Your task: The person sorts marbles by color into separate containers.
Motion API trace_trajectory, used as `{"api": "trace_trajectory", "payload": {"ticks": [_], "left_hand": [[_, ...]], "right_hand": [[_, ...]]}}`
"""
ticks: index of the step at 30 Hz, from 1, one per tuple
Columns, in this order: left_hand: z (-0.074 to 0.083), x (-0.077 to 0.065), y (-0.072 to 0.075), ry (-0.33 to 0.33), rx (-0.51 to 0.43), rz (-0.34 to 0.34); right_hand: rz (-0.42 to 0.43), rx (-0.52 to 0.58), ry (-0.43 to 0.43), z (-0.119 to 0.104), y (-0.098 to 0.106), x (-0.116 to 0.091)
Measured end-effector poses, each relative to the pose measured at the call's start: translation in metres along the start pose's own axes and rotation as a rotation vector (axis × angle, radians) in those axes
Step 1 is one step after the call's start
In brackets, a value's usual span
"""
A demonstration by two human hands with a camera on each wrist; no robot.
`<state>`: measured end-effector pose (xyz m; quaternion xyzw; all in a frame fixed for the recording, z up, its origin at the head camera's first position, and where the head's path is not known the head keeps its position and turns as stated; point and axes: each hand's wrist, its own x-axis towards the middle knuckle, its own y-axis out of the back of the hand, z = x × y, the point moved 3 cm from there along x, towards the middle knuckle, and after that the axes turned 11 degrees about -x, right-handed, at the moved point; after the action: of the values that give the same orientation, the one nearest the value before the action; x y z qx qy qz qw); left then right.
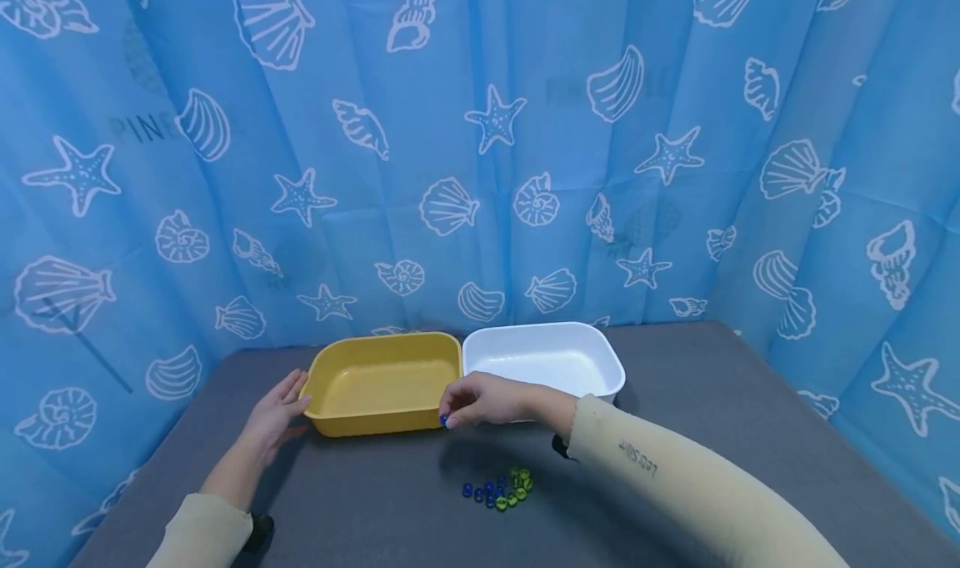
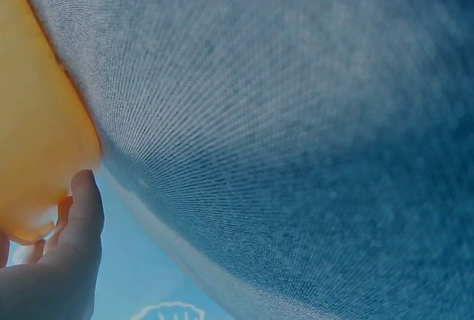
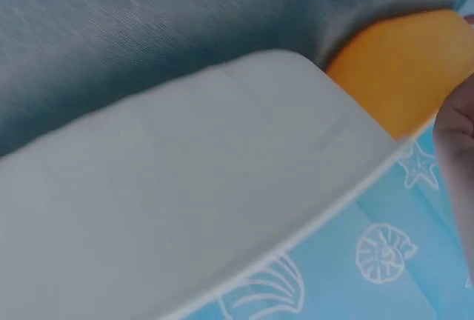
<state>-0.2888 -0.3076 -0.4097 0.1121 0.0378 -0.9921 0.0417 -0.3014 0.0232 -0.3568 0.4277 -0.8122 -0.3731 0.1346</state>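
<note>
In the head view my right hand (image 1: 483, 399) pinches a blue marble (image 1: 443, 420) between thumb and fingertips, in front of the gap between the two basins. My left hand (image 1: 273, 414) rests against the left end of the yellow basin (image 1: 382, 424), its fingers fairly straight; the left wrist view shows its thumb (image 2: 87, 205) at the basin's corner. Below my right hand a small cluster of blue marbles (image 1: 489, 488) and yellow-green marbles (image 1: 521, 494) lies on the table. The right wrist view shows only part of the right hand (image 3: 458, 135), with the marble hidden.
A white basin (image 1: 543, 332) stands right beside the yellow one, both near the back of the grey-covered table (image 1: 360, 501). Behind them hangs a blue curtain (image 1: 465, 159) with white shells and starfish. The right forearm crosses in front of the white basin.
</note>
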Motion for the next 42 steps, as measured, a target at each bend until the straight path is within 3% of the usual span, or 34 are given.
{"api": "trace_trajectory", "payload": {"ticks": [11,20,33,37,42], "left_hand": [[0.001,-0.002,0.000,-0.006,-0.003,-0.006],[0.000,-0.001,0.002,-0.038,-0.001,-0.001],[0.000,0.000,0.002,-0.033,0.000,-0.003],[-0.001,-0.001,0.001,-0.039,-0.002,-0.014],[-0.001,0.000,0.000,-0.045,0.007,-0.017]], "right_hand": [[0.137,0.061,-0.018,-0.013,0.013,0.027],[0.194,0.020,-0.061,-0.010,0.010,0.054],[0.234,0.075,-0.192,0.000,-0.005,0.081],[0.237,0.034,-0.253,0.003,-0.010,0.089],[0.196,-0.106,-0.325,0.001,-0.015,0.098]]}}
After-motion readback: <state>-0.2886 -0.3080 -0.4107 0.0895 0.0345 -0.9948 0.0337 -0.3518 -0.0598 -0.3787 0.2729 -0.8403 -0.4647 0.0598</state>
